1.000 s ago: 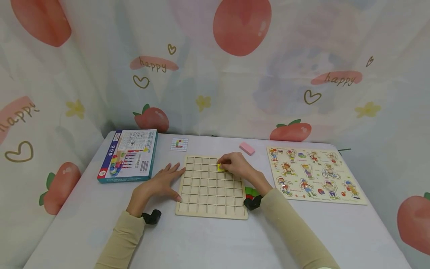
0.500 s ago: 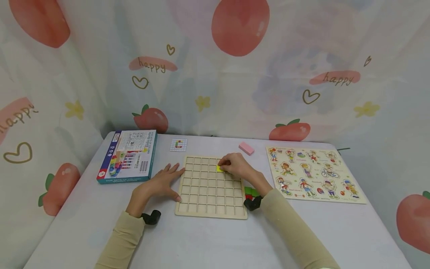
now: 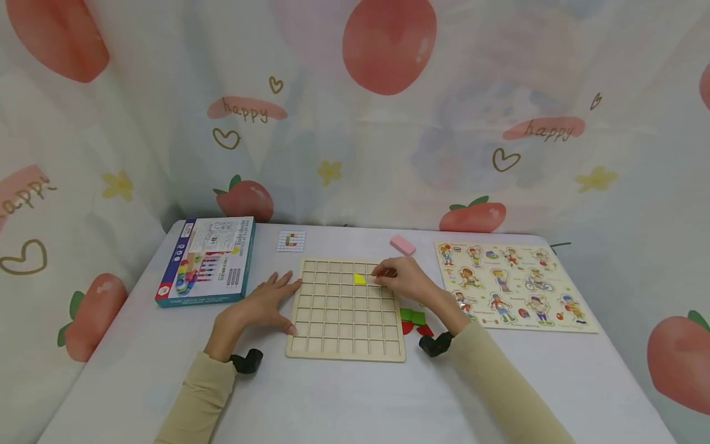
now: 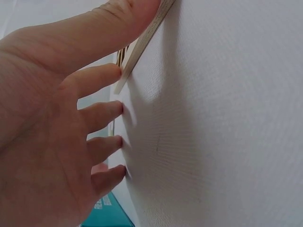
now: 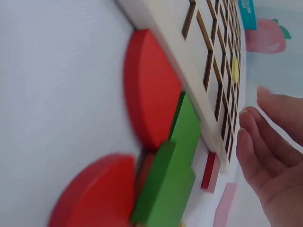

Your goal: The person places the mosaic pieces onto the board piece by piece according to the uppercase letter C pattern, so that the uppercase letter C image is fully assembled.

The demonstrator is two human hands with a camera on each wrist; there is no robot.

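Just beside the yellow tile (image 3: 359, 279) hovers the right hand (image 3: 407, 277)

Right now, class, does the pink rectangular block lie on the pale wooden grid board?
No, the pink block lies on the white tabletop, beyond the far edge of the wooden board.

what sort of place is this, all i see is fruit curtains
Probably a play or learning corner; home or classroom, I can't tell. A fruit-print curtain surrounds a table holding a wooden grid board and a picture puzzle.
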